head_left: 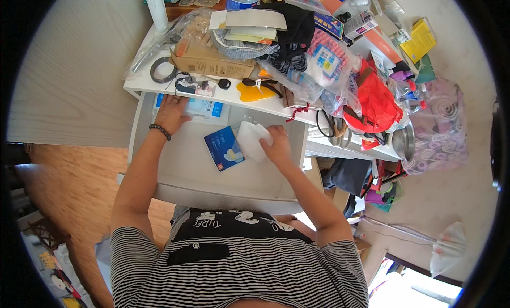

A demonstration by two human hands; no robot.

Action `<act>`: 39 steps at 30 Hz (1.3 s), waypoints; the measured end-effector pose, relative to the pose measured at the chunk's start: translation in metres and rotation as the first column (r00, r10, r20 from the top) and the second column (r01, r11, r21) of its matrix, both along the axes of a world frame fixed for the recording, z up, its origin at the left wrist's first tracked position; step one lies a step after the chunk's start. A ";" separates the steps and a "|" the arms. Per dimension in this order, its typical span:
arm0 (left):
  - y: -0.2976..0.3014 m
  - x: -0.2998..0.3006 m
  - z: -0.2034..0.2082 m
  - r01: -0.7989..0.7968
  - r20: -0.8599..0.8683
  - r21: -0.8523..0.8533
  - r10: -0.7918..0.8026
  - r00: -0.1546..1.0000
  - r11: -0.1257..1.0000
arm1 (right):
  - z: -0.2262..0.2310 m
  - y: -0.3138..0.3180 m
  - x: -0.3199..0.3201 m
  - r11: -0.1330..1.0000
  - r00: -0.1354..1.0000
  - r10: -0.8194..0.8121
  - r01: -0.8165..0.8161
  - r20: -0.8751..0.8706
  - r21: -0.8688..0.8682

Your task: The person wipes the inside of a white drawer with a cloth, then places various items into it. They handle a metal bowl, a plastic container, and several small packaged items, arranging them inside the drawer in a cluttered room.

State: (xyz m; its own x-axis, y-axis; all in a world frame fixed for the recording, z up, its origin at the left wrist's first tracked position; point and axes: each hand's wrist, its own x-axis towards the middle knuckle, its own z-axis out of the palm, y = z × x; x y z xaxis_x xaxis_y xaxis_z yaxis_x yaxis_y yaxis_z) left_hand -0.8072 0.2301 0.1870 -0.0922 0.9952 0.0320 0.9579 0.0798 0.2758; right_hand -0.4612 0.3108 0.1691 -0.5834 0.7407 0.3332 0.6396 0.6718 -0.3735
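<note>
A white drawer (180, 164) is pulled out in front of me. At its back left corner my left hand (171, 114) lies with fingers stretched over a blue-and-white package (204, 108); the fingertips are partly under the cabinet top's edge. My right hand (277, 144) grips the right side of a white, soft-looking packet (252, 140) in clear wrapping; its contents cannot be made out. Next to that packet, a flat dark blue box (223, 148) with a pale picture lies tilted on the drawer bottom. The packet's edge meets or overlaps the box's right side.
Above the drawer, the cabinet top (146, 86) carries a roll of black tape (162, 70), a cardboard box (210, 61), a yellow scraper-like piece (254, 92) and piled clothes. Farther right are a red plastic bag (378, 103) and a metal bowl (405, 142).
</note>
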 end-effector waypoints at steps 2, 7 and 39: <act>0.001 -0.006 -0.008 -0.002 0.012 0.020 0.002 1.000 1.000 | 0.006 0.011 0.013 0.633 0.933 -0.324 0.092 -0.155 -0.768; 0.002 0.005 0.003 0.035 -0.130 -0.061 -0.042 0.991 0.998 | 0.040 0.011 0.014 0.005 0.681 -0.695 -0.317 -0.231 -0.949; 0.014 -0.002 -0.033 -0.025 -0.320 0.008 0.026 0.947 1.000 | -0.006 0.012 -0.115 0.696 0.993 -0.048 -0.047 -0.112 -0.717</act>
State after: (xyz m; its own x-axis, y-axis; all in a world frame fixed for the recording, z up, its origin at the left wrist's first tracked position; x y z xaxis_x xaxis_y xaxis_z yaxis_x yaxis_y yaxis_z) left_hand -0.8096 0.2445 0.1537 -0.1017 0.9925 0.0679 0.9935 0.1049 -0.0444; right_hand -0.5759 0.3232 0.1636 -0.5768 0.7820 -0.2363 0.5614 0.1693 -0.8101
